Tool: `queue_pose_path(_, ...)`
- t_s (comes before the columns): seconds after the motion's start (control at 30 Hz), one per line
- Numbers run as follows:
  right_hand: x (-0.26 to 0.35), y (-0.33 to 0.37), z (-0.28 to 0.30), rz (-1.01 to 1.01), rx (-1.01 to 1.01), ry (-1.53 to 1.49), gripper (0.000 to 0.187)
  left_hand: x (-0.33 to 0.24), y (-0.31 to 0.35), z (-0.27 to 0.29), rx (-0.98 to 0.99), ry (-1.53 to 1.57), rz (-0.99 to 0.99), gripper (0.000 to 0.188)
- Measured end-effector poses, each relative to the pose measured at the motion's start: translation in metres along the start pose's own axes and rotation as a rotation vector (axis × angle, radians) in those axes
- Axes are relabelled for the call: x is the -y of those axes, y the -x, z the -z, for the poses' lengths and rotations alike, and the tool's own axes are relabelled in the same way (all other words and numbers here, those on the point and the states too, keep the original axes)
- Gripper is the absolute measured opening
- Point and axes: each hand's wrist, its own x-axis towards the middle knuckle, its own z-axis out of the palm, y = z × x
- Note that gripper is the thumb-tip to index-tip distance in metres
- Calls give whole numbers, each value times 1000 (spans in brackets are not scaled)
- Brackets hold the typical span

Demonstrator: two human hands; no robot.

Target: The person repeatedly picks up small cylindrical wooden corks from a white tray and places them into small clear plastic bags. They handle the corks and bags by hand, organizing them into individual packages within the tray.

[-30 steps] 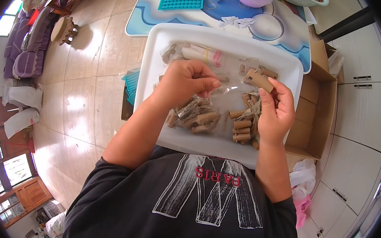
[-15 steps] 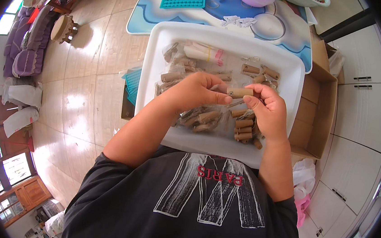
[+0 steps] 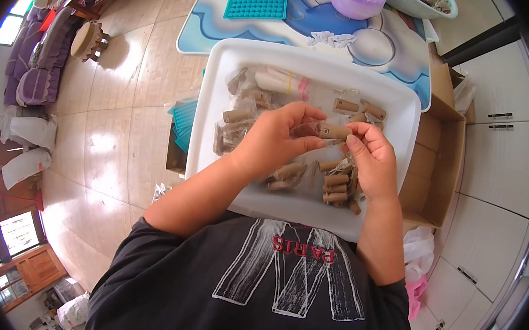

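Hands [image 3: 323, 145] closer together now, brown roll [image 3: 333, 131] between fingertips.

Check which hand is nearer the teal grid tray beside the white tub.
Left. The left hand is over the white tub's left half, toward the teal grid tray; the right hand is farther right.

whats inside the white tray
White tray holds loose brown cylinders and small clear bags. The left hand and right hand cover the middle.
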Motion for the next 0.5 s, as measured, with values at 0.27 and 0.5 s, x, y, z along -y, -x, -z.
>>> queue_pose_path(0.27, -2, 1, -2, 7, 76, -126, 25, -17, 8, -5, -131, -421, -463, 27)
queue_pose_path(0.5, -7, 6, -9, 36, 61, -115, 23, -10, 7, -7, -192, -584, -621, 26)
